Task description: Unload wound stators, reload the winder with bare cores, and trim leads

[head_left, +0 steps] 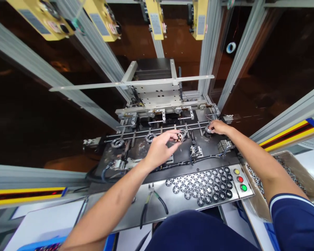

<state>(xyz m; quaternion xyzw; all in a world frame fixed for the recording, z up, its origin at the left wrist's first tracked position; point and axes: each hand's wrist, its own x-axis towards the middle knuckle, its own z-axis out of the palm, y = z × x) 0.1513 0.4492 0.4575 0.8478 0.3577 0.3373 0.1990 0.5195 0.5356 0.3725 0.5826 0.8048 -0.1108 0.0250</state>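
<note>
My left hand is closed, its fingers pinching a small wound stator with copper coils and thin wire ends. That stator is just in front of a round metal fixture on the machine's black bed. Farther right, my right hand has its fingers bent down onto another copper-wound stator, which sits at the rightmost round fixture. The fingertips partly hide that part. Two other ring fixtures stand to the left of my left hand.
Rows of slotted black-and-silver cores lie on the steel panel. Nearby are pliers and yellow, red and green buttons. A box of parts stands at right. A metal bar crosses behind; yellow units hang above.
</note>
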